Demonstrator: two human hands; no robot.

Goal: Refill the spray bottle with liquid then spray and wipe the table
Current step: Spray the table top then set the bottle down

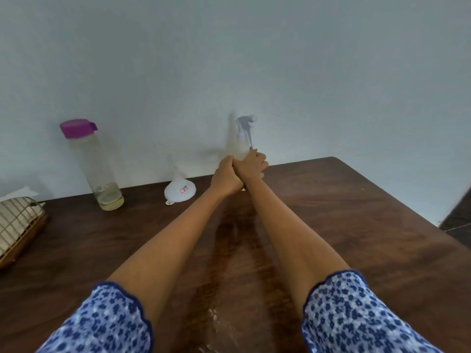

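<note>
A clear spray bottle (242, 146) with a pale trigger head stands upright at the table's far edge by the wall. My left hand (225, 178) wraps its lower body and my right hand (252, 164) grips it just above; together they hide most of the bottle. A tall clear bottle (95, 169) with a purple lid stands far left, a little yellowish liquid at its bottom. A white funnel (179, 189) lies mouth-down between the two bottles.
The dark wooden table (344, 225) shows a wet-looking streak down its middle and pale specks near me. A wire basket (17, 225) with cloth and paper sits at the left edge. The table's right edge drops to dark floor.
</note>
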